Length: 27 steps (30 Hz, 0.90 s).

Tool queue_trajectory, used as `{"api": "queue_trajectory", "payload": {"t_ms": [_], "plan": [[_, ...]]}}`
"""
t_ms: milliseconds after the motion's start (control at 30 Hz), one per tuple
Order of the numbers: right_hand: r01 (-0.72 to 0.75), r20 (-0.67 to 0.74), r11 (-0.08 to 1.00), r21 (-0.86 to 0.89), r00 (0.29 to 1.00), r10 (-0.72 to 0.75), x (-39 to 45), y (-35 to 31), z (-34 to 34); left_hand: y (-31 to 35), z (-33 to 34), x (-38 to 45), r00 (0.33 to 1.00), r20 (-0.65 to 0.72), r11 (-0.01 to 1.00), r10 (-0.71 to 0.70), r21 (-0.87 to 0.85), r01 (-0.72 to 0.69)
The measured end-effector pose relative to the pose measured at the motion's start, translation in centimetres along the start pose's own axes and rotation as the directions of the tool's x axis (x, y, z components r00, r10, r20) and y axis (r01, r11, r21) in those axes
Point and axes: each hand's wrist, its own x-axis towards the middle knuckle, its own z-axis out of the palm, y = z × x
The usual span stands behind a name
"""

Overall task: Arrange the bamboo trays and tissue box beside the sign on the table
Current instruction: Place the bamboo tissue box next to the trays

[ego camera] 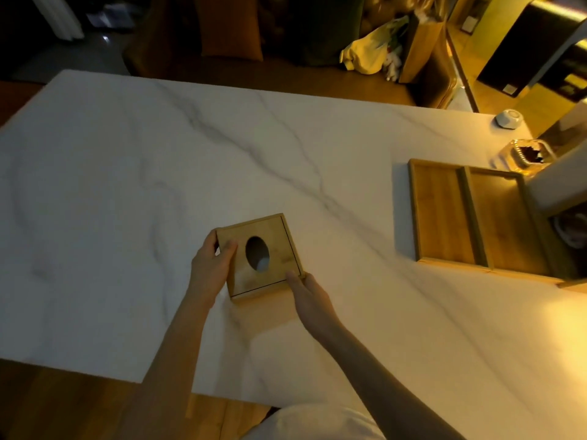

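Note:
A square bamboo tissue box (279,246) with an oval hole in its lid stands near the middle of the white marble table (127,185). My left hand (211,265) grips its left side, thumb on the lid. My right hand (309,293) holds its near right corner. Two bamboo trays lie side by side at the right: the left tray (440,214) and the right tray (505,220). A white upright panel (559,182), possibly the sign, stands at the far right and hides part of the right tray.
A glass dish with dark contents (529,155) and a small white bowl (508,119) sit at the table's far right. Beyond the far edge are a yellow bag (368,54) and dark furniture. Wooden floor shows at the near left.

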Motion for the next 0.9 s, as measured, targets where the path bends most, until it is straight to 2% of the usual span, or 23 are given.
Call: {"api": "queue_trajectory", "payload": {"t_ms": [200,433,633,900], "plan": [[0.054,-0.143,0.996,0.067,0.989,-0.044,-1.0,0.6,-5.7,3.5,5.5,-0.9,0.987,0.044,0.986,0.152,0.069,-0.154],[0.081,-0.313,0.983,0.162,0.949,-0.027,-3.0,3.0,-13.4,7.0,14.2,-2.7,0.955,0.166,0.96,0.244,0.098,-0.262],[0.089,-0.465,0.974,0.208,0.885,0.018,-5.2,6.1,-20.3,9.3,22.4,-5.6,0.921,0.28,0.949,0.271,0.083,-0.305],[0.05,-0.576,0.954,0.294,0.806,0.136,-7.5,11.0,-28.1,10.6,31.9,-11.0,0.881,0.355,0.923,0.312,0.105,-0.369]]}}
